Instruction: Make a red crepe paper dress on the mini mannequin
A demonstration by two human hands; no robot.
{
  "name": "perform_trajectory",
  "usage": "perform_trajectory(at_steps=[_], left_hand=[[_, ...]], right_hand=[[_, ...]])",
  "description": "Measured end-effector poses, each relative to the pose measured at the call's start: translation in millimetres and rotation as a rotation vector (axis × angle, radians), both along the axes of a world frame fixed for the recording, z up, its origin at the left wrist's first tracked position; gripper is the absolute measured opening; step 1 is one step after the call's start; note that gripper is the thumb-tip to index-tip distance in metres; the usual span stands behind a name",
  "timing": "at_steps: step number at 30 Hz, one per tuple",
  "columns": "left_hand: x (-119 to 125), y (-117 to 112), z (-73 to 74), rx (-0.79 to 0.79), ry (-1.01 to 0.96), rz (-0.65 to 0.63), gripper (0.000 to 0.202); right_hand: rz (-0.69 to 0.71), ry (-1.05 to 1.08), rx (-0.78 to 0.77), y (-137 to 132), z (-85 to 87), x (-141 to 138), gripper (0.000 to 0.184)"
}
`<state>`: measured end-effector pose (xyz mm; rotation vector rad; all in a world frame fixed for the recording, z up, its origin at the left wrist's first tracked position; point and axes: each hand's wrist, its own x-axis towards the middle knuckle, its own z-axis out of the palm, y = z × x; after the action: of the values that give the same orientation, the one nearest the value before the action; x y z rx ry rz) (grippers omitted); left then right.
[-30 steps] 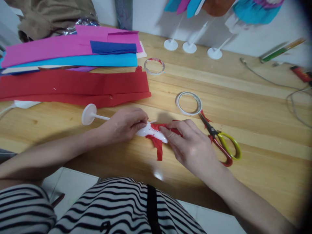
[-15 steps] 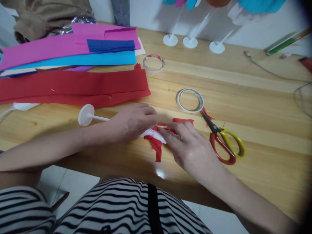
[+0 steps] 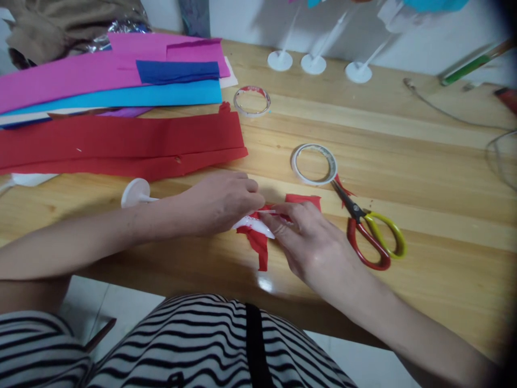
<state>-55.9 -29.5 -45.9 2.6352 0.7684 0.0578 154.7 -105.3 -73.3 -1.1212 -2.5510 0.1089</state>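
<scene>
My left hand (image 3: 222, 200) is closed around the top of a white plastic stand, whose round base (image 3: 135, 192) shows past my wrist. Its stem is mostly hidden under my hand and forearm. Between both hands lies a white, lace-patterned piece (image 3: 255, 226) with red paper about it; a red paper strip (image 3: 259, 250) hangs below. The thumb and fingers of my right hand (image 3: 313, 240) pinch a thin white strip (image 3: 266, 211) over the red paper. Another red paper piece (image 3: 302, 199) lies just behind my right fingers.
Scissors (image 3: 365, 229) with red and yellow handles lie right of my right hand, beside a tape roll (image 3: 314, 164). A second ring of tape (image 3: 252, 101) is farther back. Red (image 3: 121, 143), blue and pink paper lies at left. White stands (image 3: 313, 64) line the wall.
The stand's base has shifted slightly left and its stem shows less. More of the thin white strip is visible between my hands. The whole view has moved a little.
</scene>
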Motion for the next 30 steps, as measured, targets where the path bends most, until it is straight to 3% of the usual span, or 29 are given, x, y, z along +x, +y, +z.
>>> perform_trajectory(at_steps=[3,13,25,30], left_hand=[[6.3,2.7,8.4,-0.044,0.179,-0.069,0.019],[10.4,3.1,16.5,0.014,0.279,-0.081,0.02],[7.8,-0.2,16.9,0.034,0.239,-0.082,0.021],[6.5,-0.7,13.6,-0.023,0.107,-0.051,0.024]], right_hand=[[-0.007,0.016,-0.035,-0.8,-0.3,1.4,0.033],[0.046,0.025,0.035,-2.3,5.3,4.8,0.029],[0.019,0.103,-0.037,-3.3,2.6,3.9,0.032],[0.015,0.06,-0.006,-3.2,2.4,3.0,0.033]])
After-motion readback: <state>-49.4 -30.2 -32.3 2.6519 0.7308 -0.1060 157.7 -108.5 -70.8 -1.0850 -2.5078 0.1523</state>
